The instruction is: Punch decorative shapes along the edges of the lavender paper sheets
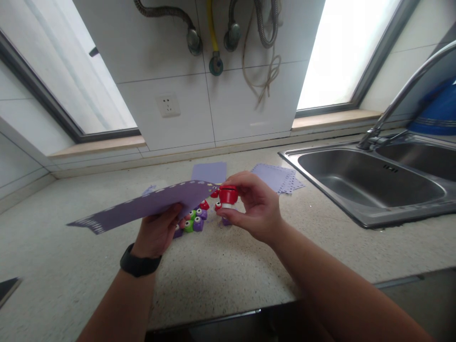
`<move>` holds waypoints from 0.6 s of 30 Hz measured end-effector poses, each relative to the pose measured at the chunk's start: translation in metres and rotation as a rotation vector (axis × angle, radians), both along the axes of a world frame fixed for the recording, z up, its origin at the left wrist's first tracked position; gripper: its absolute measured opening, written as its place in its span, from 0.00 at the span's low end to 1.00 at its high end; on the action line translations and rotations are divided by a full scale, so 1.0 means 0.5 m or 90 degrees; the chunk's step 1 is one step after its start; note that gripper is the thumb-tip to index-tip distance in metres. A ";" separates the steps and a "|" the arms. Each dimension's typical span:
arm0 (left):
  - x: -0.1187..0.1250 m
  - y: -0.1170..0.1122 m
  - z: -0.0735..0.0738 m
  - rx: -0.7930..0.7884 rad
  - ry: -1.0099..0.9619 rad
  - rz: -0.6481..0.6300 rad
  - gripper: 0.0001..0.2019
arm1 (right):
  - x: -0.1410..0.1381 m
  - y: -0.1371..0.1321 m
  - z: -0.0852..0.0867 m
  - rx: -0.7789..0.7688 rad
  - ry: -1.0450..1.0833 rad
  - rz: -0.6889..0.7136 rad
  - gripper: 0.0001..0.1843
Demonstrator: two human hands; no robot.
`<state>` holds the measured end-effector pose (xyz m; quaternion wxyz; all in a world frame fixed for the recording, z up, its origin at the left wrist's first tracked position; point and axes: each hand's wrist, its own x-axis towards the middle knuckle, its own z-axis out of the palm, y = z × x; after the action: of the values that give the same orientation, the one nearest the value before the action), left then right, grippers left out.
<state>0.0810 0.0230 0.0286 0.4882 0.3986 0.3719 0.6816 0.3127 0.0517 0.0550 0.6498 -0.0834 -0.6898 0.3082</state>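
Note:
My left hand grips a sheet of purple paper from below, thumb against its face. Punched holes line the sheet's far edge and its left end. Between the thumb and fingers of my right hand is a red craft punch with a white lower part. The paper's right corner meets the punch; whether it sits inside the slot I cannot tell. Beneath the paper several purple, green and red punches with eye-like white knobs are grouped on the counter, partly hidden.
On the speckled counter lie a plain purple sheet and a stack of edge-punched purple sheets. Small paper scraps lie behind the held sheet. A steel sink with a faucet is at the right.

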 end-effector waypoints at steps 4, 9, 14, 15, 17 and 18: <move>0.001 -0.002 0.001 0.000 0.000 -0.005 0.12 | -0.002 -0.001 0.000 -0.022 0.009 0.015 0.24; 0.008 -0.005 0.004 -0.005 0.005 -0.002 0.12 | -0.003 -0.001 0.000 -0.038 0.010 0.034 0.24; 0.014 -0.004 0.008 -0.009 0.003 0.025 0.13 | -0.005 -0.002 0.000 -0.063 0.005 0.053 0.23; 0.014 -0.004 0.008 -0.011 0.003 0.030 0.13 | -0.005 -0.003 0.001 -0.070 0.009 0.060 0.23; 0.015 -0.005 0.010 -0.013 0.003 0.038 0.12 | -0.006 -0.003 0.004 -0.081 0.019 0.070 0.22; 0.015 -0.005 0.010 -0.015 0.005 0.039 0.12 | -0.006 -0.003 0.006 -0.082 0.024 0.074 0.22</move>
<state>0.0886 0.0204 0.0337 0.4702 0.3836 0.3937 0.6905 0.3097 0.0501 0.0578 0.6371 -0.0790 -0.6597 0.3906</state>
